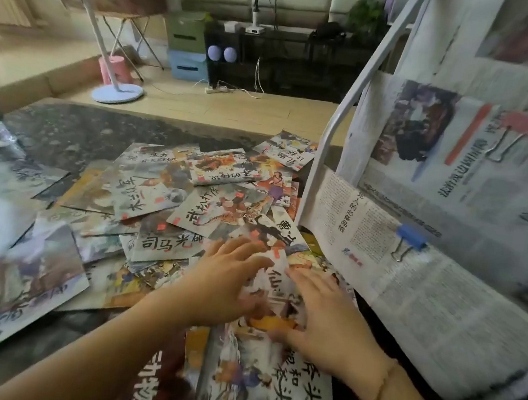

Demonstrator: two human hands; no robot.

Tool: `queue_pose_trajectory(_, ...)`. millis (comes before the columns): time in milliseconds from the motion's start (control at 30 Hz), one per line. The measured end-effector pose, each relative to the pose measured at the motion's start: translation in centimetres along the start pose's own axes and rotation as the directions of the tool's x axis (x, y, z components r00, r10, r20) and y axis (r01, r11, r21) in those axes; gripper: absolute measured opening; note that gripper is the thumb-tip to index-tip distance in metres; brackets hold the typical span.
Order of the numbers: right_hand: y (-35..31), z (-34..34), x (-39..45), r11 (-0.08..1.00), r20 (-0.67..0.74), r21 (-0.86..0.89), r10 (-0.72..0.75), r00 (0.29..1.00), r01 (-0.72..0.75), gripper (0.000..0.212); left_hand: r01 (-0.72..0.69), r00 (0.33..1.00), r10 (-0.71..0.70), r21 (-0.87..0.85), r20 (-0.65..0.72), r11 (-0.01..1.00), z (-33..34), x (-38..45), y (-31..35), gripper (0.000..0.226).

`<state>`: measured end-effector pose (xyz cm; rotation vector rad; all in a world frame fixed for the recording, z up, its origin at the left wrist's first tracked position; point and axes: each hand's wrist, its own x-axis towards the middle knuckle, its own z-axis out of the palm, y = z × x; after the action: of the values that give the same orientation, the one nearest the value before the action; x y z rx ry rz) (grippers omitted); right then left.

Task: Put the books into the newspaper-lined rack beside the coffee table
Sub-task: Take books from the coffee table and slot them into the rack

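The left hand (227, 278) and the right hand (324, 318) are laid on either side of one thin picture book with a white and orange cover (274, 296), near the right edge of the pile. The left hand's fingers are spread and nearly straight, pressed flat over the book's left part; no closed grip is formed there. The right hand's fingers are likewise extended across the book's right edge, its thumb at the lower edge; whether the book is pinched cannot be told, since the contact is blurred. A thin cord bracelet (381, 387) is worn on the right wrist.

Around this book, many thin illustrated booklets with brush-lettered covers (165, 188) are scattered, overlapping, across the dark speckled stone tabletop (76, 132).

Just to the right of the tabletop, the white metal-framed rack lined with newspaper (411, 282) is seen. The paper is held by a blue binder clip (411, 238) on the lower tier and a red binder clip (521, 125) higher up.
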<state>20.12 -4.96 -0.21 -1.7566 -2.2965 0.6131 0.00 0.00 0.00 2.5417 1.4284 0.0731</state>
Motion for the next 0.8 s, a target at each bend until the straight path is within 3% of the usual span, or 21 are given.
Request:
queue_pose_trajectory(133,-0.1,0.1,-2.7,0.982,0.072,-0.181,0.064,0.995,-0.05,0.103,-0.065,0.997,0.062,0.069,0.047,0.995,0.4,-2.5,0.4,0.069)
queue_pose_trajectory(367,0.0,1.4,-2.7,0.961,-0.02,-0.102,0.255,0.967,-0.256,0.124,0.103,0.979,-0.102,0.002,0.179,0.995,0.6,-1.5,1.2,0.082)
queue_pose_trajectory(433,0.1,1.6,-3.0,0.952,-0.052,-0.108,0.284,0.957,-0.288,0.116,0.16,0.963,-0.148,-0.038,0.227,0.986,0.5,-1.0,1.1,0.073)
queue_pose_trajectory(600,0.2,1.9,-3.7,0.948,-0.09,-0.074,0.304,0.948,-0.311,0.094,0.182,0.976,-0.148,-0.22,0.161,0.958,-0.3,-1.0,1.0,0.012)
queue_pose_trajectory(700,-0.4,1.0,-3.7,0.956,-0.114,-0.006,0.289,0.95,-0.292,0.069,0.216,0.975,-0.178,-0.386,0.132,0.897,-1.3,-1.4,0.5,0.002)
queue_pose_trajectory(800,-0.6,-1.5,-4.0,0.925,-0.226,0.28,0.325,0.918,-0.258,0.036,0.201,0.972,-0.23,-0.669,0.047,0.716,-3.4,-1.7,0.6,0.005)
